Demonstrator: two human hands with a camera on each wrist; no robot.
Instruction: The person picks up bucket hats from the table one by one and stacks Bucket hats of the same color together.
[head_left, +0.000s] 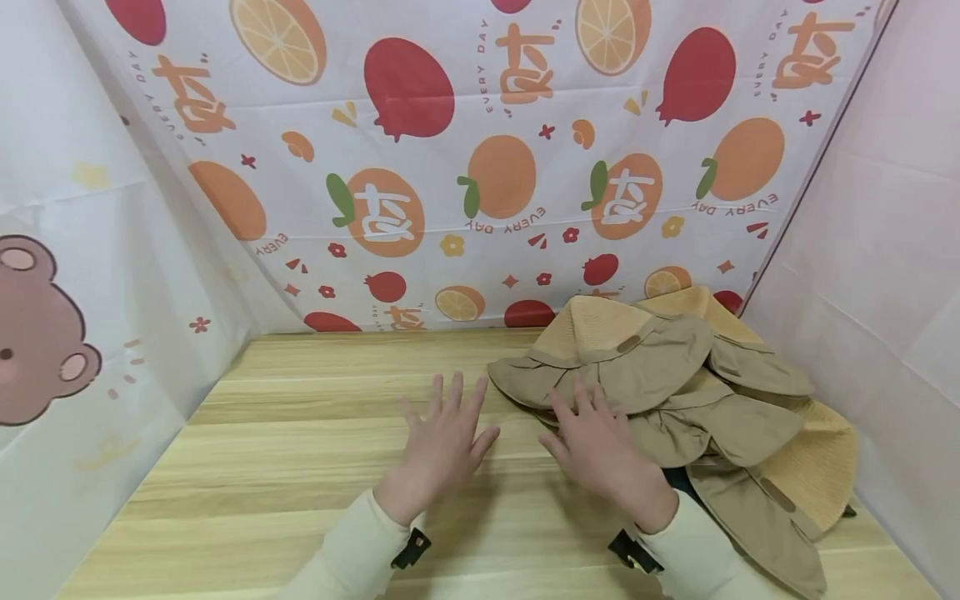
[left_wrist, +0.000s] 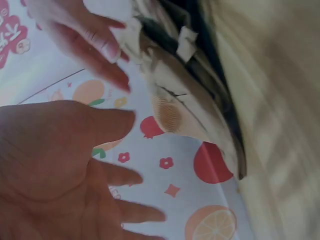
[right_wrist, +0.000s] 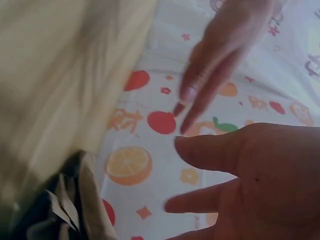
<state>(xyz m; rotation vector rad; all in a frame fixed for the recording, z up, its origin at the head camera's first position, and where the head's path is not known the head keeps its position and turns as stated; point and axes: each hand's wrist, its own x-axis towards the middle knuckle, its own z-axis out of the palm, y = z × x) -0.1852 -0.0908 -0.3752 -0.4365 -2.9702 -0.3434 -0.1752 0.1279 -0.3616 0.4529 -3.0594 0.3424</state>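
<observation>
Left hand (head_left: 444, 443) held above worktop (head_left: 300, 467), fingers spread wide. Right hand (head_left: 596, 440) likewise splayed, held beside the tan hats (head_left: 645, 358). Hats heaped on worktop's right side, backed by fruit-printed cloth (head_left: 465, 117).

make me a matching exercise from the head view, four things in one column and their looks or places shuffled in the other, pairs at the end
Things
1. hats
2. table
3. bear
4. sleeves

Looks or places
a. flat, with pale wood grain
b. cream, at the bottom edge of the view
c. tan and straw-coloured, heaped on the right
d. printed on the left cloth

Right pairs: 1-c, 2-a, 3-d, 4-b
</observation>
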